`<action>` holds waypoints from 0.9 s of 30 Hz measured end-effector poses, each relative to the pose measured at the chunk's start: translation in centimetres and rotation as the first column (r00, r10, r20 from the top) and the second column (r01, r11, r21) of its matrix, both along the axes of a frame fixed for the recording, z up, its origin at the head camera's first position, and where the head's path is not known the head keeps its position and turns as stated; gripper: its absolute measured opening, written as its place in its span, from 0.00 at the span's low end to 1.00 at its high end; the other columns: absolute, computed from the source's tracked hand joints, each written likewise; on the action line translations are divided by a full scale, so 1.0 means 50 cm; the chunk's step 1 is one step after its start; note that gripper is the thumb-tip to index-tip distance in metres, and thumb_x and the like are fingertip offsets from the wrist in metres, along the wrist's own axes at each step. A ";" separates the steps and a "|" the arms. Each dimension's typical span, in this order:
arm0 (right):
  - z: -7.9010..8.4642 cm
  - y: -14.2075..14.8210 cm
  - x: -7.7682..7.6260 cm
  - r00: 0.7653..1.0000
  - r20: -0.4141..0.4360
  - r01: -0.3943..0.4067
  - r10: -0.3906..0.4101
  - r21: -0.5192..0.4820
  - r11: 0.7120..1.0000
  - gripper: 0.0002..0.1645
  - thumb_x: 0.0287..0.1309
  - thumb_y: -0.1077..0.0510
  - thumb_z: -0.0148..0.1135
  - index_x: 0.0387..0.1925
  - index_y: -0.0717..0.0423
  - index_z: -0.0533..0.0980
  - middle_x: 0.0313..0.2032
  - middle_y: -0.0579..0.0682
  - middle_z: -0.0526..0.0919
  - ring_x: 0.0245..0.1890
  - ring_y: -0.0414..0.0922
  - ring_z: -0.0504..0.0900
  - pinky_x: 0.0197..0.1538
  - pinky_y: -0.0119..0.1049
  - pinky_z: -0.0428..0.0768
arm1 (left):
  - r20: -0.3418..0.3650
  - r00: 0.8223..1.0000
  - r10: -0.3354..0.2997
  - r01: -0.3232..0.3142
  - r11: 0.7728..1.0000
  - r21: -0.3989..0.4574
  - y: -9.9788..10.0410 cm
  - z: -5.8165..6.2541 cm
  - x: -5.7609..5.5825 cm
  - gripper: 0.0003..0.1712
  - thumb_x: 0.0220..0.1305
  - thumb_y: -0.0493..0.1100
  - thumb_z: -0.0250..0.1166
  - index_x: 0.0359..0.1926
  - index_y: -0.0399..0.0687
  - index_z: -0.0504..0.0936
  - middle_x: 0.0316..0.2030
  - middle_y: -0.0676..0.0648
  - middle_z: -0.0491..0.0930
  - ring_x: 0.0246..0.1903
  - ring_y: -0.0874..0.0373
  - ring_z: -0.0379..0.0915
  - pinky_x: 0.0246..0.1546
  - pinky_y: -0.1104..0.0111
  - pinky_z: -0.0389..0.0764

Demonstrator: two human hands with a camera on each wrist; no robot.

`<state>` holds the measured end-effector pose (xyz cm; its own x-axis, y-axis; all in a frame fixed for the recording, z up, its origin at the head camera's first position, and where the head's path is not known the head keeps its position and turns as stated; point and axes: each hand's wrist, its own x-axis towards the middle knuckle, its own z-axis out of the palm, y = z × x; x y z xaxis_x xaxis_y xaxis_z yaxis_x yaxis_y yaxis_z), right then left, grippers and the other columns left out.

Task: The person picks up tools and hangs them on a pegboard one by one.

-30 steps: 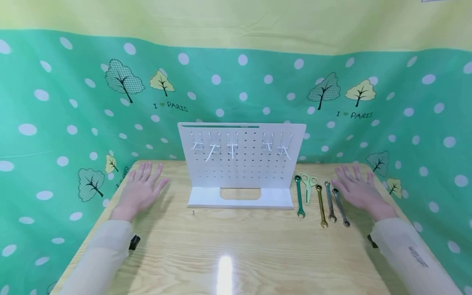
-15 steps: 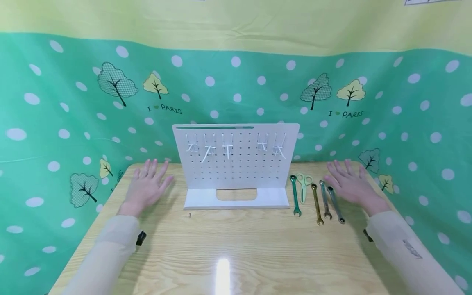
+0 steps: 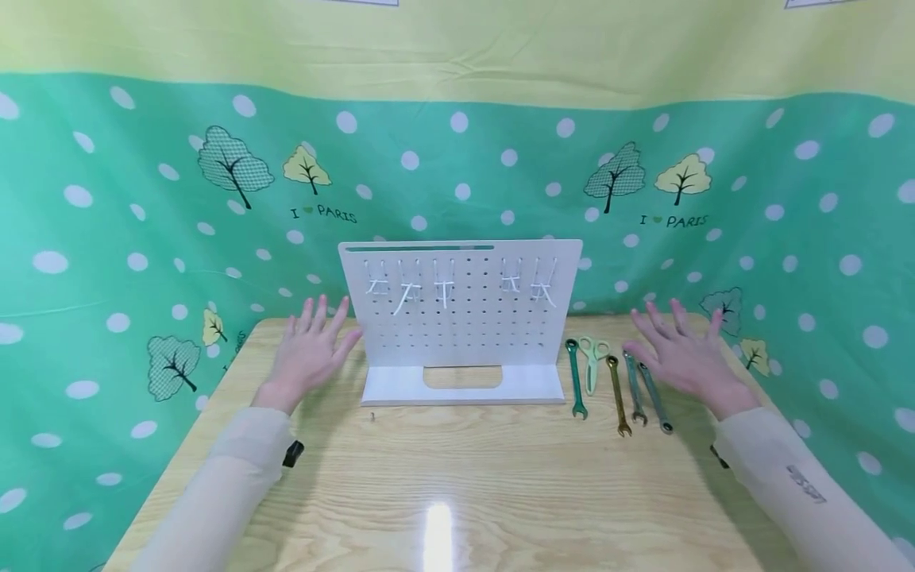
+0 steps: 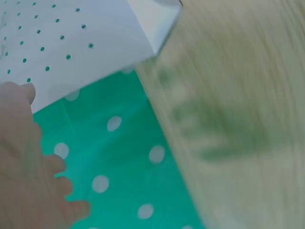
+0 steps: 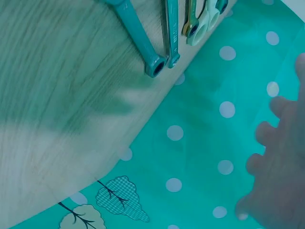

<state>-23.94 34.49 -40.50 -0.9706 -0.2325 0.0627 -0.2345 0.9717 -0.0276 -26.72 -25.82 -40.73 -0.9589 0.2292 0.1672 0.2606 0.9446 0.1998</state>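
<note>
A white pegboard (image 3: 457, 330) stands upright on its base at the back of the wooden table. Several white ties (image 3: 444, 284) are knotted through its upper holes. My left hand (image 3: 307, 353), fingers spread and holding nothing, is raised beside the board's left edge; whether the thumb touches it I cannot tell. To the right lie a green wrench (image 3: 577, 381), light green scissors (image 3: 592, 365), a gold wrench (image 3: 619, 397) and two greyish wrenches (image 3: 634, 389). My right hand (image 3: 689, 361) hovers by the rightmost wrench (image 3: 655, 401), its fingers spread and nothing in them.
A green dotted curtain (image 3: 457, 175) hangs behind the table and at both sides. One tiny dark piece (image 3: 372, 416) lies in front of the board's left corner. Bare wood of the tabletop (image 3: 500, 469) shows in front, with a bright light reflection on it.
My left hand has moved right and up, closer to the board. The right hand has lifted slightly with fingers spread. The head view has shifted a little; board and tools lie as before.
</note>
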 end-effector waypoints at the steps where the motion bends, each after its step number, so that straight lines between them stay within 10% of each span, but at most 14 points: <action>1: 0.001 -0.002 -0.001 1.000 0.004 0.001 -0.001 -0.025 1.000 0.47 0.74 0.27 0.33 0.82 0.45 0.39 0.80 0.56 0.36 0.76 0.62 0.24 0.59 0.72 0.09 | 0.014 1.000 -0.001 0.001 1.000 0.028 0.003 -0.002 -0.001 0.43 0.79 0.67 0.34 0.82 0.49 0.39 0.78 0.33 0.32 0.76 0.33 0.22 0.72 0.38 0.30; 6: 0.010 0.001 -0.003 0.999 0.009 0.052 -0.051 -0.202 0.978 0.50 0.72 0.27 0.41 0.81 0.40 0.36 0.79 0.61 0.36 0.75 0.71 0.44 0.65 0.81 0.39 | 0.101 0.995 -0.024 0.001 0.975 0.221 0.020 -0.014 -0.006 0.46 0.77 0.68 0.40 0.81 0.50 0.37 0.78 0.34 0.36 0.76 0.33 0.31 0.72 0.35 0.41; 12: 0.011 0.018 -0.002 0.995 0.010 0.098 -0.103 -0.413 0.905 0.58 0.66 0.26 0.54 0.82 0.44 0.38 0.70 0.75 0.59 0.59 0.75 0.71 0.57 0.74 0.70 | 0.193 0.980 -0.050 -0.046 0.886 0.462 0.032 -0.039 -0.014 0.46 0.78 0.67 0.43 0.82 0.50 0.38 0.78 0.35 0.46 0.73 0.31 0.51 0.69 0.36 0.55; 15: 0.008 0.029 -0.003 0.994 0.069 0.106 -0.082 -0.504 0.857 0.62 0.65 0.30 0.59 0.81 0.53 0.38 0.66 0.75 0.66 0.62 0.74 0.70 0.59 0.70 0.71 | 0.294 0.951 -0.095 -0.113 0.780 0.616 0.032 -0.049 -0.019 0.48 0.77 0.69 0.43 0.81 0.44 0.41 0.76 0.31 0.51 0.70 0.30 0.56 0.67 0.37 0.62; 20: -0.009 0.048 0.010 0.959 0.283 0.166 0.015 -0.605 0.778 0.59 0.70 0.40 0.61 0.79 0.65 0.37 0.66 0.80 0.61 0.58 0.77 0.71 0.50 0.61 0.83 | 0.507 0.833 -0.223 -0.328 0.540 0.776 0.032 -0.061 -0.020 0.56 0.71 0.76 0.42 0.80 0.40 0.39 0.77 0.30 0.47 0.73 0.33 0.50 0.66 0.39 0.66; 27: -0.052 0.079 0.023 0.816 0.563 0.390 0.128 -0.700 0.598 0.57 0.71 0.54 0.63 0.78 0.66 0.33 0.65 0.80 0.57 0.53 0.68 0.77 0.47 0.54 0.86 | 0.549 0.782 -0.295 -0.407 0.425 0.809 0.027 -0.080 -0.028 0.56 0.70 0.77 0.43 0.81 0.43 0.42 0.75 0.30 0.49 0.74 0.33 0.48 0.69 0.43 0.63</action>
<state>-22.78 38.43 -43.12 -0.9096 -0.2131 -0.3566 0.1993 0.5292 -0.8247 -28.10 -24.49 -44.73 -0.9223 0.2370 -0.3053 -0.2747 0.1537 0.9492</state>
